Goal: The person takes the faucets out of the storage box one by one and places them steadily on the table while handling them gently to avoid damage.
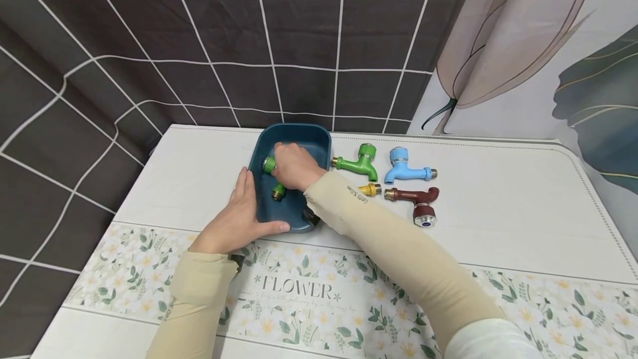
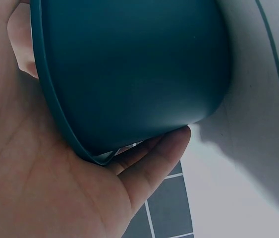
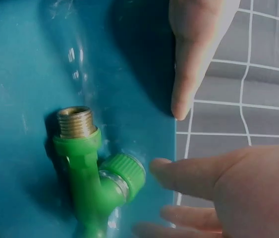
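A green tap (image 3: pixel 87 183) with a brass threaded end lies inside the dark blue plastic bin (image 1: pixel 319 133). My right hand (image 1: pixel 294 166) reaches down into the bin over this tap and hides part of it in the head view. In the right wrist view its fingers are spread, with a fingertip beside the green knob (image 3: pixel 124 173) and nothing between fingers and thumb. At the bin's near left corner, my left hand (image 1: pixel 236 220) rests against the outside, straight fingers along the left wall and thumb along the front rim.
Right of the bin lie another green tap (image 1: pixel 356 165), a light blue tap (image 1: pixel 406 169) and a dark red tap (image 1: pixel 416 198). A yellow tap (image 1: pixel 371 189) is partly hidden by the right sleeve (image 1: pixel 389 242). Behind the table hangs a dark checked cloth (image 1: pixel 309 32).
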Available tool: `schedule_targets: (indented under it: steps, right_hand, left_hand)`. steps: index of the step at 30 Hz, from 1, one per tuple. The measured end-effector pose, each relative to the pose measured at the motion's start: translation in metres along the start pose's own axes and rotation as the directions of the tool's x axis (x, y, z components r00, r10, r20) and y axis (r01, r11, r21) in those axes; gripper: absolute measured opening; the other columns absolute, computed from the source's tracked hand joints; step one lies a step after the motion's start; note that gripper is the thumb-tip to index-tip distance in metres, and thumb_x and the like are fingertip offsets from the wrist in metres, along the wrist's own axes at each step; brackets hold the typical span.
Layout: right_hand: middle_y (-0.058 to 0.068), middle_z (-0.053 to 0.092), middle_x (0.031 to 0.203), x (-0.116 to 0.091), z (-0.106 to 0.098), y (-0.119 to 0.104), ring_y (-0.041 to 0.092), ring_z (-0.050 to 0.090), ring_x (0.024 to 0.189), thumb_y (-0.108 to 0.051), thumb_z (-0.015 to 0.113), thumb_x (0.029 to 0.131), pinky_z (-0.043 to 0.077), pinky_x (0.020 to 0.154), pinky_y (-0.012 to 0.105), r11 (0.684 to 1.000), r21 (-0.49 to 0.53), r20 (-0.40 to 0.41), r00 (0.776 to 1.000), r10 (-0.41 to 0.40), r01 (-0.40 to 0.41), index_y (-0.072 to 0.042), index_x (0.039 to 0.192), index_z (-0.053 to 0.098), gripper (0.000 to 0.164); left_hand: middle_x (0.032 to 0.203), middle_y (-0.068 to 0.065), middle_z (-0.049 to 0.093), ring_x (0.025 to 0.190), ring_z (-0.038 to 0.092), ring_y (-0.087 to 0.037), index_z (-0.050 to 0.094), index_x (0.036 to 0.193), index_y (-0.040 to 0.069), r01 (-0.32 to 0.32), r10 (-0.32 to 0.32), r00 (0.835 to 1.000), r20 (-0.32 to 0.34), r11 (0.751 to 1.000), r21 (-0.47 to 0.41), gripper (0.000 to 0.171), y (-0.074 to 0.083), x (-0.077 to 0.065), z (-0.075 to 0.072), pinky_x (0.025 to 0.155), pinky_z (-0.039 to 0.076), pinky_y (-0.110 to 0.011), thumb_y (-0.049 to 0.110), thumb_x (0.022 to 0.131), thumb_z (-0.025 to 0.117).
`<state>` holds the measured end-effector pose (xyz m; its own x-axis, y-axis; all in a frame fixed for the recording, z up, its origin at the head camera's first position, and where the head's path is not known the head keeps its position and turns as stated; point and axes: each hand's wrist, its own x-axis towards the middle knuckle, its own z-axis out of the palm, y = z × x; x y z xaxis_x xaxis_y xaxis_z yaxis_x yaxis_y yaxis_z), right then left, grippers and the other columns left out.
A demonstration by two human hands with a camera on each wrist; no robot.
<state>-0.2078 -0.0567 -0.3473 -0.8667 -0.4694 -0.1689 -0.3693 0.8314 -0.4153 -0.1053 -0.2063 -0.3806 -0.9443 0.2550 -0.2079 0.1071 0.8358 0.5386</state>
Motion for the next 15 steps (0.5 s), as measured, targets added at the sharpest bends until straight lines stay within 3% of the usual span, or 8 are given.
schedule_targets:
  steps: [15]
  right_hand:
    - [0.012, 0.066, 0.122, 0.013, 0.004, 0.005, 0.022, 0.064, 0.105, -0.02, 0.07, 0.096, 0.052, 0.089, 0.033, 1.0, 0.009, 0.044, 0.999, 0.007, -0.008, -0.003, 0.135, 0.056, 0.045]
  left_hand:
    - [0.163, -0.022, -0.023, 0.152, -0.012, -0.036, -0.014, 0.153, -0.01, 0.004, -0.004, 1.0, 0.001, 1.0, -0.006, 0.133, 0.001, 0.0, 0.0, 0.119, 0.021, -0.053, 0.062, 0.083, 0.074]
